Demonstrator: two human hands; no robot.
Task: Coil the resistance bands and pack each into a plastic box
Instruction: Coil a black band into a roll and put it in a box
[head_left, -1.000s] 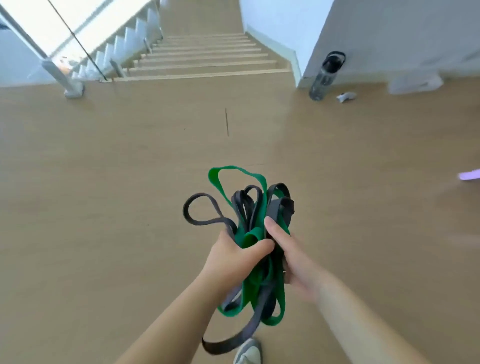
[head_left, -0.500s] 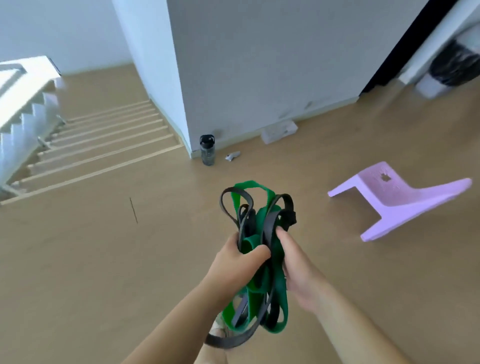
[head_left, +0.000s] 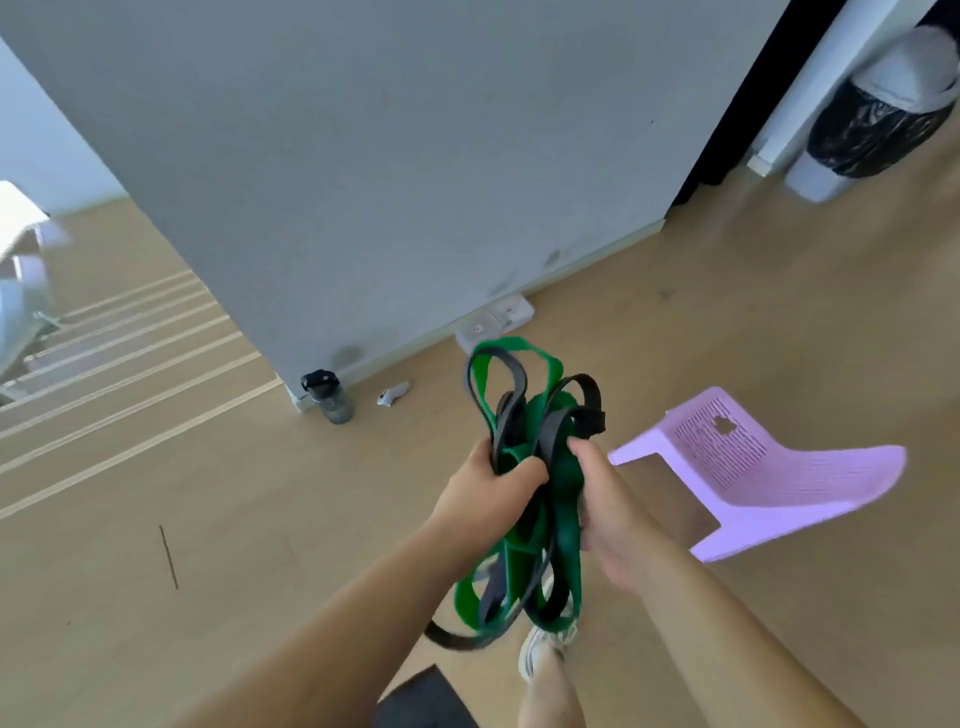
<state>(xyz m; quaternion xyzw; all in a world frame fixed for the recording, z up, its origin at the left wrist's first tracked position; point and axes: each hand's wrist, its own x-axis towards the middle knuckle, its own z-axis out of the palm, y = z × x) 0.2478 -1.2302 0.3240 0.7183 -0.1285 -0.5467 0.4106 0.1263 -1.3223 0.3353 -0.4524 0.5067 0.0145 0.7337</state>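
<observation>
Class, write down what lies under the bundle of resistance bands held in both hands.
Below the bundle of resistance bands, gripped by the left hand and right hand, show a white shoe and wooden floor. The bands cover part of the shoe.

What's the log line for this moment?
left hand: grips resistance bands | right hand: grips them too | state: tangled, not yet coiled

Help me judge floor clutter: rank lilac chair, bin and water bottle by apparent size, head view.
1. lilac chair
2. bin, cropped by the frame edge, so less sure
3. water bottle
</observation>
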